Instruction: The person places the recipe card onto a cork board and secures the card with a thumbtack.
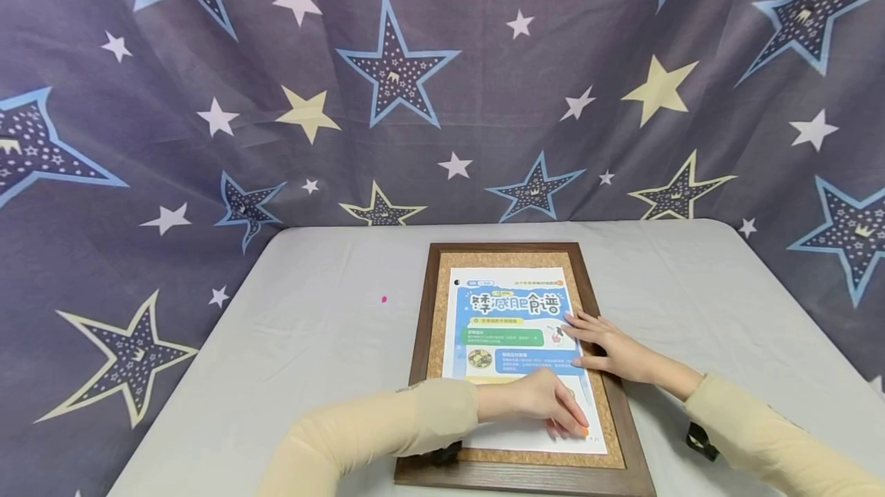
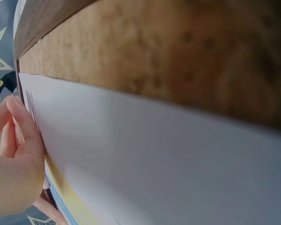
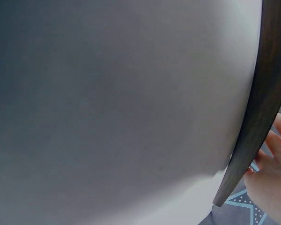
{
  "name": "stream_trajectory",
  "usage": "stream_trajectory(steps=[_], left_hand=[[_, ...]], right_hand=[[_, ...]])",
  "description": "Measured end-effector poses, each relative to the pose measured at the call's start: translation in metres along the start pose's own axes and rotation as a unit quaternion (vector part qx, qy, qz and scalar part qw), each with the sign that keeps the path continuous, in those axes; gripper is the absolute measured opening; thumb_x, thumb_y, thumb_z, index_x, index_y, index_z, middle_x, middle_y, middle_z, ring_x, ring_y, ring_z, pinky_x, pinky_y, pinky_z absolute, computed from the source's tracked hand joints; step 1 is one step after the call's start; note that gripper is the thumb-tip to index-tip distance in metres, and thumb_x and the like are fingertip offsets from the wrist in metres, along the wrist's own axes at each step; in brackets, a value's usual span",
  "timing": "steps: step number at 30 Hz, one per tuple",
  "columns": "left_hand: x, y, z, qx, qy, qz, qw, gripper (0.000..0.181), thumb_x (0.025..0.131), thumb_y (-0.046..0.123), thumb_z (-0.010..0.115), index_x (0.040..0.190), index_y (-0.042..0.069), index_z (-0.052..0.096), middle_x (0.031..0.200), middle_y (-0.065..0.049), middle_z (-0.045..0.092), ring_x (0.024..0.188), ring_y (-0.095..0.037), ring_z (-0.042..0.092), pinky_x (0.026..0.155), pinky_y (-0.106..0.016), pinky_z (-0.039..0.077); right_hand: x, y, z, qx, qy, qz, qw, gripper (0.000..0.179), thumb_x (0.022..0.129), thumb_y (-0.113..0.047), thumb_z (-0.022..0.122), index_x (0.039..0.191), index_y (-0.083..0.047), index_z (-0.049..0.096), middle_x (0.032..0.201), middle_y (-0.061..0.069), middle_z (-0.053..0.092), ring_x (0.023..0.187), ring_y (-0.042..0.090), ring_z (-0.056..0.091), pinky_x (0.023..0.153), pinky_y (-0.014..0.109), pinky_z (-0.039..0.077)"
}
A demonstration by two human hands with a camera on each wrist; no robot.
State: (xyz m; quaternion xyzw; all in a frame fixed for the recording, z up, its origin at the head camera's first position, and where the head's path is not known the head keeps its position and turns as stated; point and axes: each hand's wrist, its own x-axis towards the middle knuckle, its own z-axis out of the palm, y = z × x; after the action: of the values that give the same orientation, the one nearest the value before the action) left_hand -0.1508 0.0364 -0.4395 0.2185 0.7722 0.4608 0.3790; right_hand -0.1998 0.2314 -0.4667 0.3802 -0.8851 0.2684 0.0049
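A printed sheet (image 1: 512, 405) with a blue heading lies on a framed cork board (image 1: 611, 435). At the sheet's lower right corner, my left hand (image 1: 542, 399) pinches a small orange push pin (image 1: 585, 431) between thumb and fingers. The left wrist view shows that hand (image 2: 18, 159) at the paper's edge, its fingertips together; the pin is barely visible there. My right hand (image 1: 615, 349) rests across the board's right side, fingers spread over the frame and the sheet's edge. In the right wrist view it (image 3: 271, 173) appears beyond the dark frame (image 3: 257, 108).
A black pin (image 1: 457, 282) sits at the sheet's upper left corner, and an orange pin (image 1: 560, 282) at its upper right. Left of the board, a small pink pin (image 1: 384, 299) lies on the grey-covered table (image 1: 332, 343). A star-patterned curtain (image 1: 477, 113) hangs behind.
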Motion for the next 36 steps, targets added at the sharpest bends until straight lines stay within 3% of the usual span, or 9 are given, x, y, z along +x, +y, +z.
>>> stream_trajectory(steps=[21, 36], left_hand=[[0.001, 0.008, 0.009, -0.030, -0.002, -0.039, 0.9988, 0.008, 0.072, -0.005, 0.066, 0.080, -0.006, 0.069, 0.068, -0.016, 0.066, 0.039, -0.006, 0.049, 0.042, -0.022, 0.047], [0.002, 0.009, 0.012, 0.011, 0.006, -0.043, 0.9990, 0.004, 0.071, -0.004, 0.068, 0.074, -0.002, 0.070, 0.058, -0.012, 0.064, 0.035, -0.006, 0.047, 0.037, -0.021, 0.044]], right_hand=[[0.001, 0.001, 0.000, -0.001, 0.004, 0.002, 1.0000, 0.055, 0.081, -0.025, 0.063, 0.123, 0.007, 0.047, 0.131, 0.027, 0.037, 0.120, 0.050, 0.026, 0.091, 0.065, 0.018], [0.000, 0.002, 0.002, -0.001, 0.002, -0.001, 1.0000, 0.055, 0.082, -0.026, 0.062, 0.123, 0.007, 0.047, 0.131, 0.027, 0.037, 0.119, 0.050, 0.026, 0.091, 0.065, 0.019]])
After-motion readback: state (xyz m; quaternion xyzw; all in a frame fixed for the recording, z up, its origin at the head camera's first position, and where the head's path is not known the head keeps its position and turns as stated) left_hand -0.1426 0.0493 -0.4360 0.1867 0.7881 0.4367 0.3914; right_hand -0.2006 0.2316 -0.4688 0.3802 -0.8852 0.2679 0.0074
